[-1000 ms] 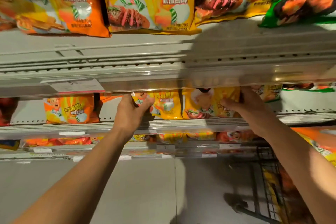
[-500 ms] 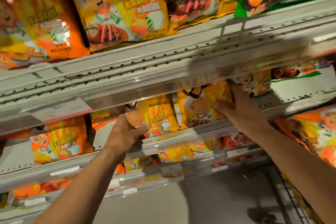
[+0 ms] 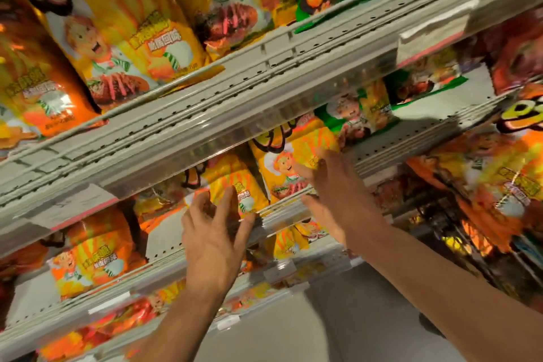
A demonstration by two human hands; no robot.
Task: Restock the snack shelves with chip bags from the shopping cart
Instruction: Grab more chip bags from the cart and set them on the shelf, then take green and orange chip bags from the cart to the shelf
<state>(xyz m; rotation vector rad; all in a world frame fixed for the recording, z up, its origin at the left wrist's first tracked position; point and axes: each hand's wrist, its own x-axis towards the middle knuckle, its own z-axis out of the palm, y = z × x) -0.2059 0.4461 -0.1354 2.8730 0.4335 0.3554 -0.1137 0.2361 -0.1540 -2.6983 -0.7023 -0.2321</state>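
Observation:
Two yellow chip bags stand side by side on the middle shelf. The left yellow bag is just beyond my left hand, whose fingers are spread in front of it, apart from it. My right hand hovers with loose fingers at the lower right of the right yellow bag; whether it touches the bag is unclear. A large orange chip bag hangs at the right edge over the cart area.
The upper shelf carries big yellow, orange and green bags and overhangs the hands. An orange bag stands left on the middle shelf, green-topped bags to the right. Lower shelves hold more bags. Grey floor lies below.
Both hands have let go of the yellow bags and drawn back a little with fingers opened. The view has tilted and swung left.

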